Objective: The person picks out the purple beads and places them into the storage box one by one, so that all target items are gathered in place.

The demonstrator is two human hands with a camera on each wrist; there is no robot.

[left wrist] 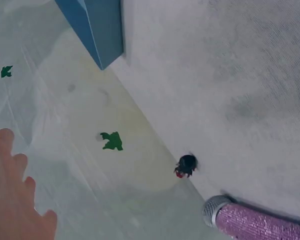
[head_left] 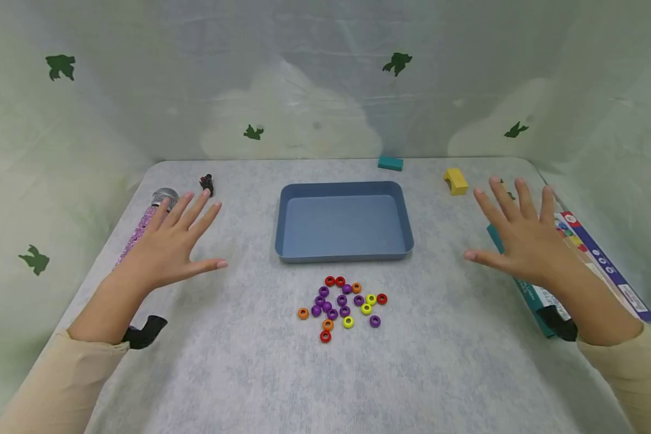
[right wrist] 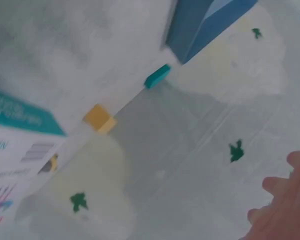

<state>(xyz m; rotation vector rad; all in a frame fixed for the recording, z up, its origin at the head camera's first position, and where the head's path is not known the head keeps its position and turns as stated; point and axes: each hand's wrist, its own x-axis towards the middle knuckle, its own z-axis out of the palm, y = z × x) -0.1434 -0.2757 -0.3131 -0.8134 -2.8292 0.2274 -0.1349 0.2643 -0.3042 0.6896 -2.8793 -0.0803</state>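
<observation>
Both hands are spread with straight fingers and hold nothing. My left hand (head_left: 168,250) hovers at the left of the table, overlapping a pink glittery microphone (head_left: 141,232) in the head view. On the other side, my right hand (head_left: 526,241) is held over a teal-edged box (head_left: 537,304), partly hiding it. Between them lies a shallow blue-grey tray (head_left: 343,220) with nothing in it. In front of the tray, red, orange, yellow and purple beads (head_left: 342,300) are scattered in a loose group, several of each colour.
A small black figure (head_left: 207,184) stands near the microphone's head. Along the back are a teal block (head_left: 390,163) and a yellow arched block (head_left: 456,181). A purple-and-white box (head_left: 610,271) lies at the right edge. Pale cloth (head_left: 314,72) with green leaf shapes hangs behind.
</observation>
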